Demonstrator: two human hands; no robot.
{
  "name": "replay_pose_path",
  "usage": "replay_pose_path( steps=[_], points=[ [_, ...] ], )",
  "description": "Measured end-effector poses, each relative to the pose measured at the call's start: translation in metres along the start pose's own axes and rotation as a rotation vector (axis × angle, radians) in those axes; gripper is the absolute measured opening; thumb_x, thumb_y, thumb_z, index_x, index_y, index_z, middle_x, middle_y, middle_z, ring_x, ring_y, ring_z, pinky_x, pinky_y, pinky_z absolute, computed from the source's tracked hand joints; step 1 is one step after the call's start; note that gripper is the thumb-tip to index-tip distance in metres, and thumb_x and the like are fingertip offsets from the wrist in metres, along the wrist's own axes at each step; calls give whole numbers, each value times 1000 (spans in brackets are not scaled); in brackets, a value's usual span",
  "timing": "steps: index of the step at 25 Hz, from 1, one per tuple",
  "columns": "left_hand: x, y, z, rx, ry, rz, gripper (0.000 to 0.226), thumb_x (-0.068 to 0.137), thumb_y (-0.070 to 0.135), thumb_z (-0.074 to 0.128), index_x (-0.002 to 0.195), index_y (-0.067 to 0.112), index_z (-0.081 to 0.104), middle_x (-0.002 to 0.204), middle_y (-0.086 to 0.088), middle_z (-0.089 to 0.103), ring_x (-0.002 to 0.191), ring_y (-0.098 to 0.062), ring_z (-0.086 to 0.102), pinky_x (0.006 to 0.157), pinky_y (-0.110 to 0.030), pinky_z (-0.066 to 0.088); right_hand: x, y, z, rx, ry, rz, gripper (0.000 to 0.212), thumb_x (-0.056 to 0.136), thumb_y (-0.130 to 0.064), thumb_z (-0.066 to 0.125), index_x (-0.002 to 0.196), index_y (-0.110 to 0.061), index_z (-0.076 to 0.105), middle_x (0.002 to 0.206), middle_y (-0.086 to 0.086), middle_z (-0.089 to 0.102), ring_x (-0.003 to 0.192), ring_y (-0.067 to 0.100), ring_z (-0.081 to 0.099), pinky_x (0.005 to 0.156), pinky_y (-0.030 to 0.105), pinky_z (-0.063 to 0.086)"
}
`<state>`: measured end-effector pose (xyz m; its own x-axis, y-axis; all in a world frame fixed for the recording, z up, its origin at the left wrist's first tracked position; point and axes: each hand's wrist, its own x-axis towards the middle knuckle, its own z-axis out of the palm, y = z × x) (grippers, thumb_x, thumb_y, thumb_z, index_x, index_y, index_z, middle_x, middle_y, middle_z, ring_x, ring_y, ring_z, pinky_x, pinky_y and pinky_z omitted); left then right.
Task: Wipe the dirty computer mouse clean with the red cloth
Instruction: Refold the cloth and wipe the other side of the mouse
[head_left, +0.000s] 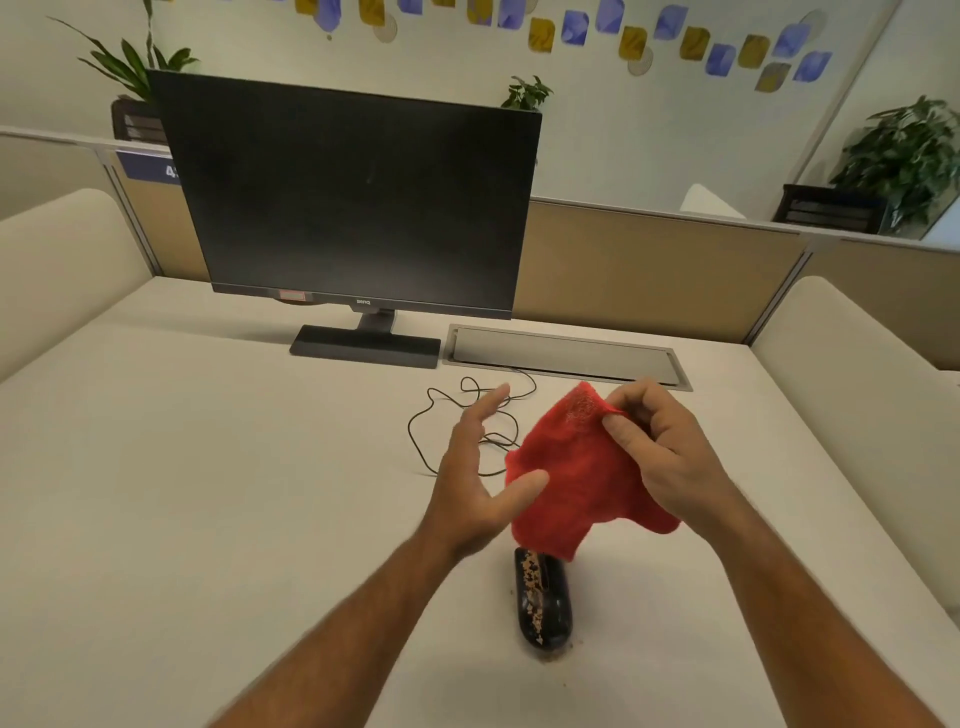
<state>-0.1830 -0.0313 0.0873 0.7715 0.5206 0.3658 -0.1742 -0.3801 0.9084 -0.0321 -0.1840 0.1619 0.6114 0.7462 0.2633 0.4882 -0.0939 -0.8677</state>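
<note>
Nearest you, one computer mouse (543, 603) lies on the worktop (208, 519), black and speckled with pale crumbs along its top and left flank. Its long axis runs toward and away from you, the front end pointing at the monitor and partly hidden behind the hanging cloth. It sits below and between your two hands, apart from both; neither touches it.

Above it, your right hand (660, 457) pinches the upper corner of the single red cloth (571, 478) between thumb and fingers, and the cloth hangs slack with its lower edge just over the front of the mouse. Whether cloth and mouse actually touch cannot be told. Your left hand (478, 467) holds nothing: fingers straight and spread, thumb close to the cloth's left edge. The left hand looks slightly nearer the mouse's dirty side, and is judged the likelier one to steady the mouse while the right brings the cloth straight down.

Wiping is judged not yet begun; the debris is all still in place.

Farther off, one thin black cable (447, 415) loops across the worktop. Beyond that stand one monitor (353, 197), dark, and one closed cable hatch (566, 353).
</note>
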Motion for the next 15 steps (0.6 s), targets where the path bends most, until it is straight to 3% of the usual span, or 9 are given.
replay_pose_path(
  steps=[2,3,5,8,12,15],
  points=[
    [21,22,-11,-6,-99,-48,103,69,54,82,153,41,25,156,24,32,144,-2,32,113,-26,31,7,-12,7,218,-117,-1,7,95,-19,57,93,-24,60,83,-2,66,71,8,57,62,19,47],
    [29,28,-19,-20,-168,-81,103,66,54,85,151,43,28,151,24,39,139,-1,40,109,-25,35,12,-16,11,319,-148,7,4,93,-22,58,92,-25,60,81,-2,66,69,8,56,60,18,47],
    [38,31,-35,-83,-329,-169,85,66,46,89,140,41,47,132,13,63,121,-9,62,99,-30,51,19,-19,17,493,-174,28,3,89,-27,63,92,-26,61,80,0,66,67,9,56,58,18,48],
    [35,26,-57,-184,-515,-297,41,76,30,86,114,29,70,107,2,74,99,-19,72,86,-34,58,28,-13,23,612,-212,73,9,86,-30,67,93,-26,63,80,2,66,66,11,57,57,19,49],
    [30,21,-90,-195,-543,-427,31,74,31,83,96,11,73,91,-8,69,84,-24,65,79,-38,53,31,7,37,663,-126,181,5,86,-23,66,92,-24,67,82,5,69,69,12,60,61,22,51],
    [30,21,-110,-106,-495,-428,34,74,44,80,81,12,71,84,-6,66,78,-19,62,69,-29,48,31,21,56,676,-14,303,9,89,-15,63,88,-22,68,79,6,70,65,12,60,57,22,51]
  ],
)
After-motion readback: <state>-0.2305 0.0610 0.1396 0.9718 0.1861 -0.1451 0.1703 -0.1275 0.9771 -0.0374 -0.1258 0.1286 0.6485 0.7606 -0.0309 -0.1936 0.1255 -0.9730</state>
